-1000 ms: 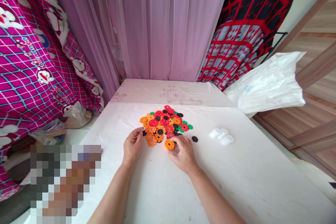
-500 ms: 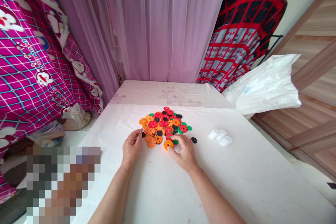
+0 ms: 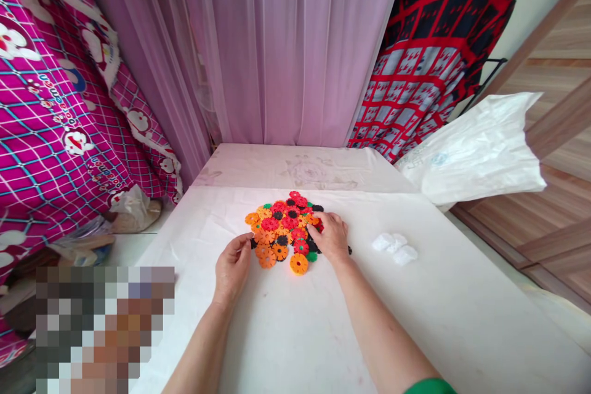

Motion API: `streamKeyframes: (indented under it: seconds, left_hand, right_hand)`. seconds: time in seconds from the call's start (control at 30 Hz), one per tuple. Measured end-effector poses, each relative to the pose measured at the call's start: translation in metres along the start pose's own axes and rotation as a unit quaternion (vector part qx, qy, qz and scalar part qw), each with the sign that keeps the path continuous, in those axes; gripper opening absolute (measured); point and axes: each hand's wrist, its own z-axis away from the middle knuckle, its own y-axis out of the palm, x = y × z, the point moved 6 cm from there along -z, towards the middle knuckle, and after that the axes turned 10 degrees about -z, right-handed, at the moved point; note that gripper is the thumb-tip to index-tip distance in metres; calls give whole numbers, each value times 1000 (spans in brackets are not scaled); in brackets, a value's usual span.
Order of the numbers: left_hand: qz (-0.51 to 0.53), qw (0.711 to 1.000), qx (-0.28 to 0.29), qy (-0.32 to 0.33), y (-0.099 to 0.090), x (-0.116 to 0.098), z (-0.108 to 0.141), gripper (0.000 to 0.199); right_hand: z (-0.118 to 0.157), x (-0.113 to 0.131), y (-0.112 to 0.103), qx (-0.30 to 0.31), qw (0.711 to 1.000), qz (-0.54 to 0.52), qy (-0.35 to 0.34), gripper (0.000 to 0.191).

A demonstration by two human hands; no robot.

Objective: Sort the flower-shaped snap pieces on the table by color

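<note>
A pile of flat, notched discs in red, orange, black and green [image 3: 290, 221] lies on the white-covered table [image 3: 286, 332]. At the pile's left edge my left hand [image 3: 233, 265] has its thumb and fingers together, with a black disc [image 3: 253, 243] at the fingertips. My right hand [image 3: 331, 235] rests over the right side of the pile, its thumb and fingers apart and touching discs there; it partly covers red and black ones. An orange disc [image 3: 299, 264] lies flat at the pile's near edge.
Small white crumpled pieces [image 3: 395, 248] lie to the right on the table. A white bag [image 3: 480, 151] stands beyond the right edge. Purple curtains [image 3: 286, 49] hang behind the table, and a pink patterned cloth [image 3: 46, 104] hangs at the left.
My right hand has moved away from the orange disc at the near edge, up and right over the pile. My left hand has hardly moved. The view has shifted slightly.
</note>
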Motion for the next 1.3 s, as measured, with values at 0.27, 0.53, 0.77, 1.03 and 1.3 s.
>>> streamKeyframes:
  seconds: [0.27,0.53,0.77,1.03,1.3]
  left_hand:
    - [16,1000,6,2,1,-2,0,36]
    - [13,1000,3,9,2,-2,0,38]
    - [24,1000,0,6,1,-3,0,37]
    - [22,1000,6,0,2,-2,0,38]
    - [21,1000,7,-3,2,0,0,39]
  right_hand:
    - [0,1,0,17,1000,-2,14,27]
    - [1,-5,3,16,999,-15,36,26]
    - [6,-4,-11,-31,992,-108,58,28]
    - [65,65,-38,45,977,-191,-84,33]
    - [69,73,-34,66,979,-164,-98,35]
